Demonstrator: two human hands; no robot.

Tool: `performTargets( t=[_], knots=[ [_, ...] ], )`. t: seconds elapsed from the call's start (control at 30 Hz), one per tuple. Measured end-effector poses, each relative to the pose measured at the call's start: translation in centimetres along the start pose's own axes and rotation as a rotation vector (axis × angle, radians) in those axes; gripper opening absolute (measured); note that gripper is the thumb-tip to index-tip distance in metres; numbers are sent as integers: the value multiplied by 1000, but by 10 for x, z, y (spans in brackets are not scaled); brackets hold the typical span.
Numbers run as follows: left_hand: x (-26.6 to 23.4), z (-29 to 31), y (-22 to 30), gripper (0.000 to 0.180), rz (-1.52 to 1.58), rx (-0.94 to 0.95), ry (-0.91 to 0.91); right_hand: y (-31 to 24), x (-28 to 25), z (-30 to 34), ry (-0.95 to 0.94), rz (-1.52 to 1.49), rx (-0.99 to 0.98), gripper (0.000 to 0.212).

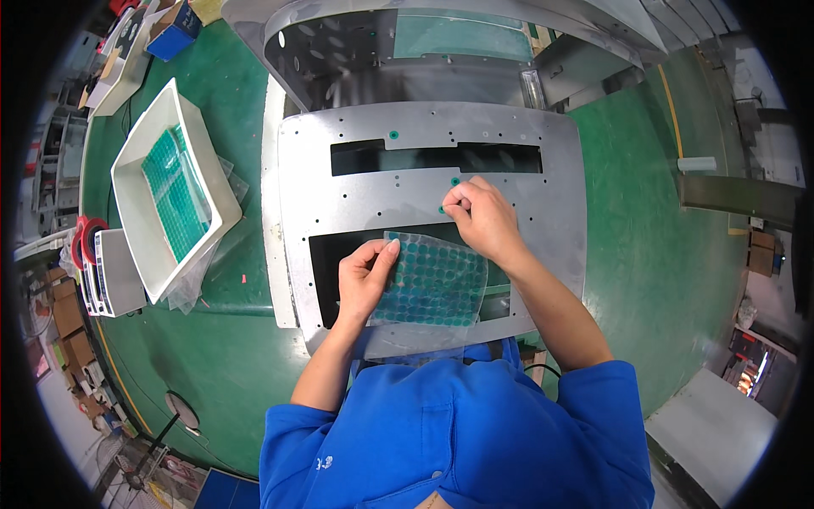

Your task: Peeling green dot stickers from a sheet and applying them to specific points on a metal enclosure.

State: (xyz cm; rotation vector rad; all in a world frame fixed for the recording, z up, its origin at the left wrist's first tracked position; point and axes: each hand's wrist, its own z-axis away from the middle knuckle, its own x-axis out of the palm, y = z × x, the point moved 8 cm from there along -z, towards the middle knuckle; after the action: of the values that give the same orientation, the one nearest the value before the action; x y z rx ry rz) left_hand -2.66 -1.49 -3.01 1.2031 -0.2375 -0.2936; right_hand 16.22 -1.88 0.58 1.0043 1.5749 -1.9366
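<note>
My left hand pinches the upper left corner of a clear sheet of round green stickers between thumb and fingers. The sheet hangs over a large cutout in the grey metal panel. Just beyond the sheet, my right hand is closed, its thumb and forefinger drawn together low over the panel. A green dot shows at these fingertips; whether it is pinched or stuck down I cannot tell. Two more green dots lie on the panel, one near my right knuckles and one farther off.
Behind the panel rises a curved metal housing. At left a white tray holds more green sticker sheets, on a green surface. Beside it are red tape rolls. A blue box sits at far left.
</note>
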Motion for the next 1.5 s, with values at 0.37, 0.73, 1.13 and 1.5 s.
performTargets(
  t=[0.37, 0.73, 1.13, 1.5],
  knots=[
    [2, 1, 4, 19, 12, 12, -7, 1, -3, -1, -85, -105, 123, 13],
    [13, 12, 45, 12, -81, 264, -151, -47, -1, 11, -407, -667, -29, 13],
    [57, 16, 47, 8, -225, 274, -342, -28, -28, 52, -105, -657, 17, 5],
    [72, 9, 30, 8, -241, 136, -383, -34, -50, 79, 387, -176, -272, 6]
  ],
)
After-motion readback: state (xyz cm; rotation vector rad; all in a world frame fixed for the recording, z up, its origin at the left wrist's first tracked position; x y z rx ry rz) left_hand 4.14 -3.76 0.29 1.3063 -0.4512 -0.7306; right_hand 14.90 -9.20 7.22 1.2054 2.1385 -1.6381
